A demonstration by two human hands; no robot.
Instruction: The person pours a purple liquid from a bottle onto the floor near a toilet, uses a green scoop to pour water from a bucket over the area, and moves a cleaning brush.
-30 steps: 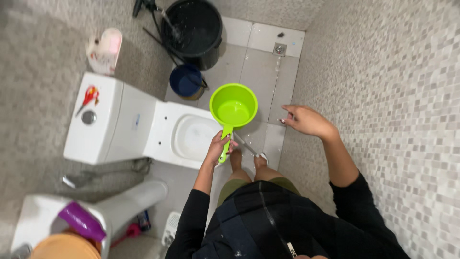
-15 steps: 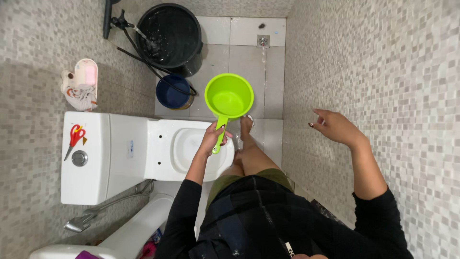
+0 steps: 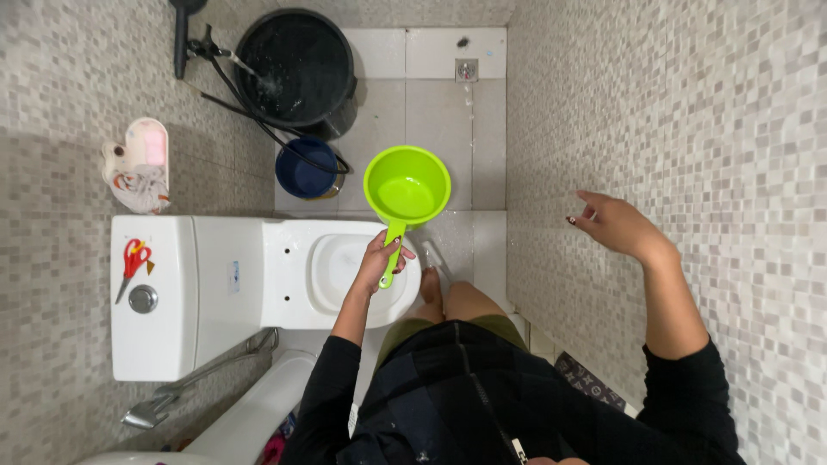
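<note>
Left hand: the left hand (image 3: 376, 265) is wrapped around the handle of the lime-green plastic dipper with a round bowl (image 3: 406, 189), fingers curled tight on it.
Dipper: held level above the floor tiles, just past the front rim of the white ceramic toilet (image 3: 258, 274); the bowl looks empty.
Right hand: the right hand (image 3: 613, 226) holds nothing, fingers loosely spread, close to the mosaic-tiled wall (image 3: 689, 129).
Ahead: a small blue bucket (image 3: 306, 169) beside the dipper, and beyond it a large black bucket (image 3: 295, 67) taking water from a tap.
On the cistern: red-handled scissors (image 3: 132, 262).
Below: the person's bare foot (image 3: 431, 284) on the wet floor.
</note>
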